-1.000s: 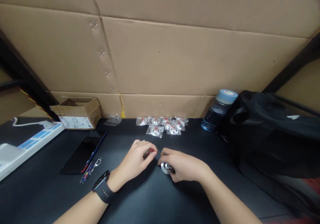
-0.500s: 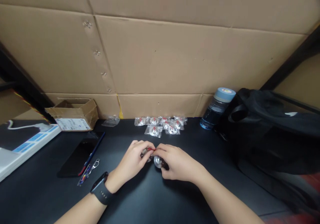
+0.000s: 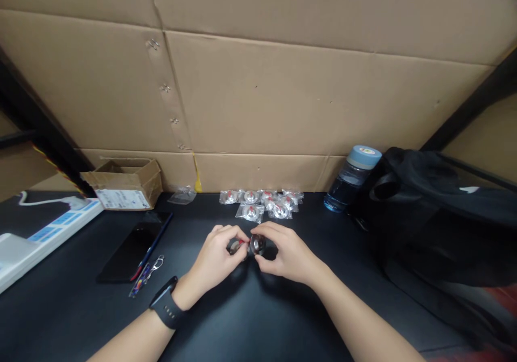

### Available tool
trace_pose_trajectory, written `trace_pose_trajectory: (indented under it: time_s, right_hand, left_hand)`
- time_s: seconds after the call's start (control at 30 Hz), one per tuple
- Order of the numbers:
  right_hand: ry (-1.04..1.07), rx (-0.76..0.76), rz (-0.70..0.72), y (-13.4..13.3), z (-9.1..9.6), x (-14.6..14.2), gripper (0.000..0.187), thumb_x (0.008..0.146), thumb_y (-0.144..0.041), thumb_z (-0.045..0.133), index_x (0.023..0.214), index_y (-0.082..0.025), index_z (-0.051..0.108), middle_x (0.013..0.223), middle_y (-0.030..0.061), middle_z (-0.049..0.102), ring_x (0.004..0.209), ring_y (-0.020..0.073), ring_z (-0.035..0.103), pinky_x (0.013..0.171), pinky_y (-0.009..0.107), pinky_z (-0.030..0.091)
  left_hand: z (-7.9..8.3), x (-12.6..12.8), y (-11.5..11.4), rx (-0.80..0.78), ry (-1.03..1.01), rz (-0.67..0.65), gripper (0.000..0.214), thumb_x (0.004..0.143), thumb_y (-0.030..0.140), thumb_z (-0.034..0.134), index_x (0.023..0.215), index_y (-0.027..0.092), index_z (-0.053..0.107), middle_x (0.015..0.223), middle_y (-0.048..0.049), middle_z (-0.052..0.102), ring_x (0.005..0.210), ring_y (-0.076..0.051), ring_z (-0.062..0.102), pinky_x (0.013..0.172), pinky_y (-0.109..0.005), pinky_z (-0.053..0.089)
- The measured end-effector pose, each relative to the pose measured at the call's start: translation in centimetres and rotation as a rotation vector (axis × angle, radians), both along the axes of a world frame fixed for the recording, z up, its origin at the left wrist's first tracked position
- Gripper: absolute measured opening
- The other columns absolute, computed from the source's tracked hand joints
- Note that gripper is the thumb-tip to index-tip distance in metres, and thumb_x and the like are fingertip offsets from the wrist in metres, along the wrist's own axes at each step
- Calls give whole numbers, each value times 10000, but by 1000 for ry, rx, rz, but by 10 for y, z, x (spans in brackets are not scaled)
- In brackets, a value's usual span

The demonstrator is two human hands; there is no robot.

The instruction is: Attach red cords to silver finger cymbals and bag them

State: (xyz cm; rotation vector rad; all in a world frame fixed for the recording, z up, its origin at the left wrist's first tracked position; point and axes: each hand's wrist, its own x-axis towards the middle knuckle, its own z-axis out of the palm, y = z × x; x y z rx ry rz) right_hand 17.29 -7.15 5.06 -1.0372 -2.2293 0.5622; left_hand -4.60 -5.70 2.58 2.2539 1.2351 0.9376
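Note:
My left hand (image 3: 216, 258), with a black watch on its wrist, pinches a small metal piece with a red part (image 3: 237, 245). My right hand (image 3: 287, 255) grips a round silver metal part (image 3: 257, 243) and holds it right against the left hand's piece, just above the black table (image 3: 250, 324). Behind the hands, several clear bags with similar silver and red parts (image 3: 262, 202) lie in a cluster by the cardboard wall.
A small open cardboard box (image 3: 126, 183) and an empty clear bag (image 3: 182, 194) sit at the back left. A black phone (image 3: 131, 250), a pen, keys (image 3: 146, 275) and a white power strip (image 3: 44, 231) lie left. A blue-lidded bottle (image 3: 352, 179) and black backpack (image 3: 436, 222) stand right.
My right hand has lifted the silver round part from the table and brought it up against the piece in my left hand. Both hands have moved slightly away from me.

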Motion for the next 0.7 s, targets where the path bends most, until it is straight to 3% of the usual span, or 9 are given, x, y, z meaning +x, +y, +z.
trace_pose_trajectory:
  time_s: [0.23, 0.47, 0.7]
  right_hand:
    - [53, 3, 36, -1, -4, -6, 460, 784, -163, 683, 1235, -236, 640, 1175, 55, 699, 1027, 197, 677, 940, 305, 533]
    - [157, 91, 58, 2, -11, -6, 500, 787, -146, 707, 1272, -235, 622, 1202, 61, 699, 1075, 197, 680, 973, 308, 545]
    - [163, 77, 76, 0, -11, -8, 520, 786, -131, 706, 1289, -234, 617, 1222, 62, 699, 1094, 197, 682, 992, 307, 545]
  left_hand:
    - [-6, -2, 3, -64, -15, 0, 100, 958, 264, 591, 998, 277, 682, 973, 32, 769, 905, -205, 646, 834, -337, 453]
    - [-7, -3, 3, -90, -8, -8, 125, 993, 298, 565, 1024, 281, 686, 996, 39, 781, 891, -206, 636, 825, -336, 438]
    - [-9, -3, 6, -20, -12, -37, 113, 964, 213, 604, 975, 254, 709, 971, 16, 758, 907, -196, 641, 862, -338, 433]
